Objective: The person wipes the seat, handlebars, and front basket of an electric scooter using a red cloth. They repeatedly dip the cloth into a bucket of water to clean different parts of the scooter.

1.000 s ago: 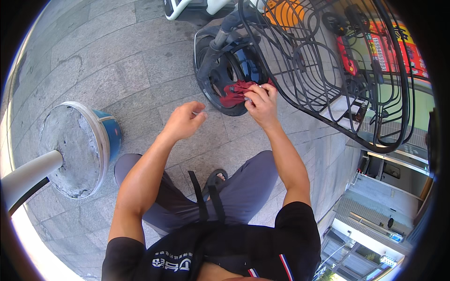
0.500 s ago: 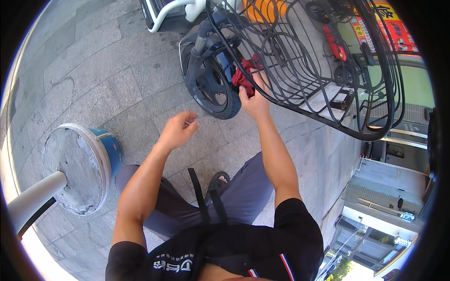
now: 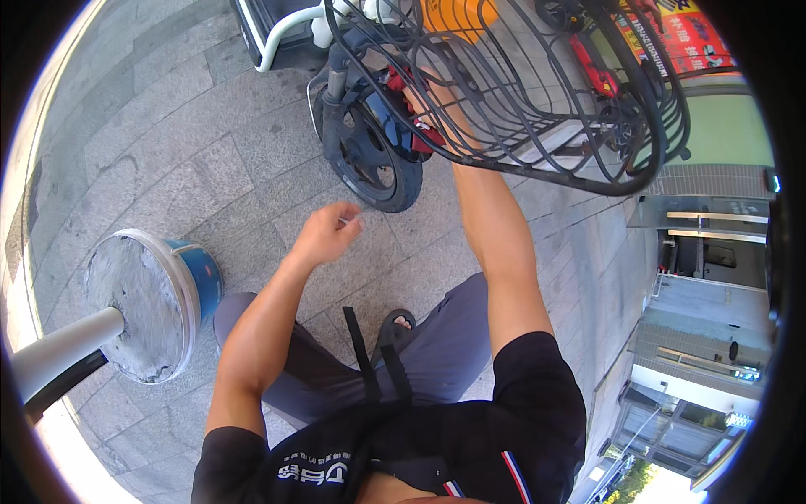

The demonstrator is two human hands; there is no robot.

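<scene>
A dark red cloth is bunched in my right hand, which presses it against the glossy dark front fender of a two-wheeler. Black wires of the front basket pass over this hand and partly hide its fingers. Below the fender stands the black front wheel, with a spoked dark rim. My left hand hangs in the air short of the wheel, touching nothing around it. Its fingers are curled, and a small whitish bit shows between them, too small to name.
On the left a blue and white bucket filled with grey concrete holds a pale pole. A white tubular frame stands beyond the wheel. Behind the basket are an orange object and a red vehicle. Grey stone paving lies underneath.
My right hand has moved forward and up along the fender with the red cloth, further behind the basket wires. The basket and wheel sit slightly further left in view. My left hand has barely moved.
</scene>
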